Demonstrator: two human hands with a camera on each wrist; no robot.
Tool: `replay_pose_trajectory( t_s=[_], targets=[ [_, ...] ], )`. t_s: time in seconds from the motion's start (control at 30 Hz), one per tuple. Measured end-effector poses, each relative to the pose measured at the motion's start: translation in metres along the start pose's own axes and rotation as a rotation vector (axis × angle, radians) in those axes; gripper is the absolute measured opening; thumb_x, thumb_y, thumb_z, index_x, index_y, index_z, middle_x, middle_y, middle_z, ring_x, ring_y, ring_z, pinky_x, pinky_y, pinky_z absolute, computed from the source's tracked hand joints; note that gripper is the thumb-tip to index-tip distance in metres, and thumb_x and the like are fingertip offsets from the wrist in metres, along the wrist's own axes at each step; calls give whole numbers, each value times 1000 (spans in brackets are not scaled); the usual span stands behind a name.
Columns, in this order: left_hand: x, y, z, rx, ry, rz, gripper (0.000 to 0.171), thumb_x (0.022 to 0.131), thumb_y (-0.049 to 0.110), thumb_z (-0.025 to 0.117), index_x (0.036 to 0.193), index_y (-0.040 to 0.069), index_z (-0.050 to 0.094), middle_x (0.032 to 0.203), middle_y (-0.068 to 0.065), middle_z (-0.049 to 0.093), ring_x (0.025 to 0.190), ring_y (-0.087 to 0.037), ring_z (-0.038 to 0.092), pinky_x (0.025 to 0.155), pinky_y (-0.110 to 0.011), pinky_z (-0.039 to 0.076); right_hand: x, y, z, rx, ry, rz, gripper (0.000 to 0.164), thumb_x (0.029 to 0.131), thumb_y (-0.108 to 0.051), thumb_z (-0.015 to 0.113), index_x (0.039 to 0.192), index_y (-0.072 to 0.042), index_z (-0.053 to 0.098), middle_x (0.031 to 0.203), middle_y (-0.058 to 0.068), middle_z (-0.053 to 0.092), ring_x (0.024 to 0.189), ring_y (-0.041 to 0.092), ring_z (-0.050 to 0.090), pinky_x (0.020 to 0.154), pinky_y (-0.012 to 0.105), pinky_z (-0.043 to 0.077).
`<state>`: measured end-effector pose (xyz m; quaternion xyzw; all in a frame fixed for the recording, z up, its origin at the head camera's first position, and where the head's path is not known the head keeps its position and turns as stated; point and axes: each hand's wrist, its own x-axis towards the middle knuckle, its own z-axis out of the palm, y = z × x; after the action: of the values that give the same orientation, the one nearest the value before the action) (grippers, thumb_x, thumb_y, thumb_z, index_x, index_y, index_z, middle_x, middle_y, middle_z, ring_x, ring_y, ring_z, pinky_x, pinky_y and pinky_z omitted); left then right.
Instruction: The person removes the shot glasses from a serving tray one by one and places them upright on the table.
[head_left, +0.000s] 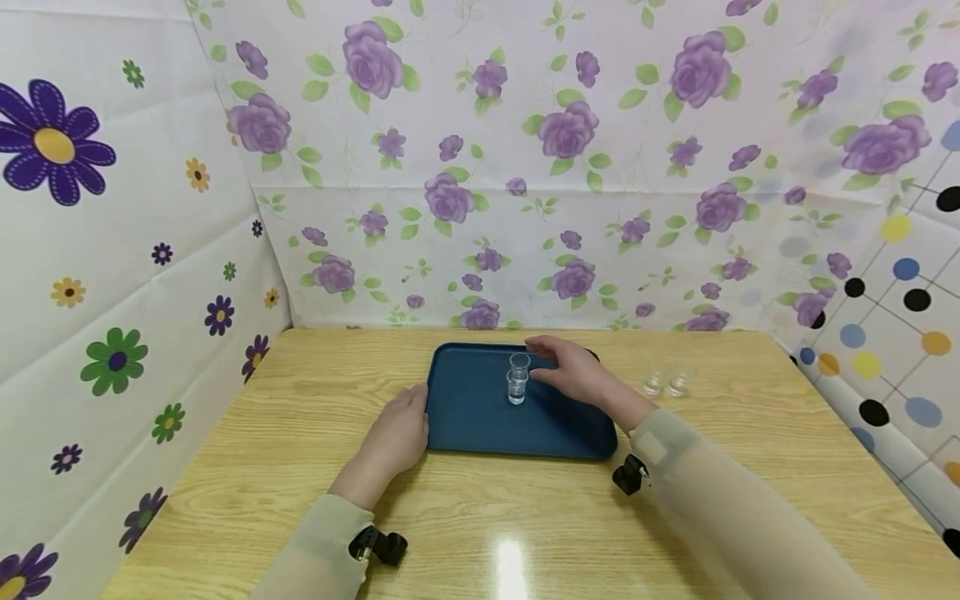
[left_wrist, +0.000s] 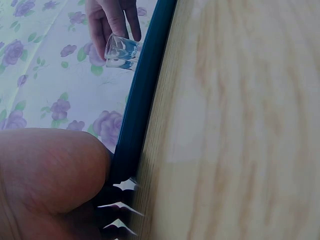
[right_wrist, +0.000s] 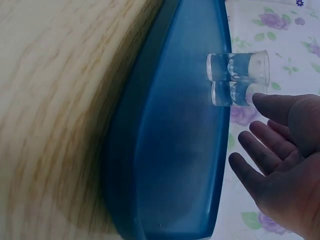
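Two hands (head_left: 393, 429), one blue tray (head_left: 472, 421), two clear glasses (head_left: 517, 388) on it, two more glasses (head_left: 678, 384) at right, one table (head_left: 450, 521).

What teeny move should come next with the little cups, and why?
Probably shift the right grip toward one of the two small glasses on the table: it looks open and empty, while two other glasses already stand on the blue tray.

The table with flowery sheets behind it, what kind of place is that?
Probably an indoor corner set up for filming: printed sheets cover the sides like walls, a wooden table stands inside, and small black devices, perhaps cameras, sit at both wrists.
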<state>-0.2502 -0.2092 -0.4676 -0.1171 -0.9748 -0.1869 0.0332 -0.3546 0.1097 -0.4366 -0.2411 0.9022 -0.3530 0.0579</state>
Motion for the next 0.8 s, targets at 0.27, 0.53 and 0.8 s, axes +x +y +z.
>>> replay_pose_trajectory(
  t_s=[0.27, 0.53, 0.8],
  targets=[
    [1, 0, -1, 14, -4, -4, 53, 115, 3, 54, 162, -16, 40, 166, -32, 45, 156, -50, 40, 131, -57, 37, 4, -1, 7, -10, -26, 1, 61, 110, -13, 71, 166, -5, 48, 161, 17, 57, 149, 35, 54, 122, 52, 49],
    [2, -1, 2, 24, 0, 5, 52, 114, 4, 54, 161, -16, 41, 165, -32, 47, 155, -50, 42, 130, -57, 37, 7, 1, 11, 17, -30, 10, 54, 112, -10, 68, 163, -6, 52, 158, 15, 59, 146, 35, 56, 119, 53, 52],
    [2, -4, 4, 25, -2, 1, 53, 115, 4, 54, 162, -15, 41, 165, -32, 46, 156, -50, 41, 130, -58, 37, 10, 0, 15, 31, -5, 19, 42, 111, -12, 70, 152, -11, 62, 146, 10, 67, 139, 33, 63, 114, 52, 56]
  ],
)
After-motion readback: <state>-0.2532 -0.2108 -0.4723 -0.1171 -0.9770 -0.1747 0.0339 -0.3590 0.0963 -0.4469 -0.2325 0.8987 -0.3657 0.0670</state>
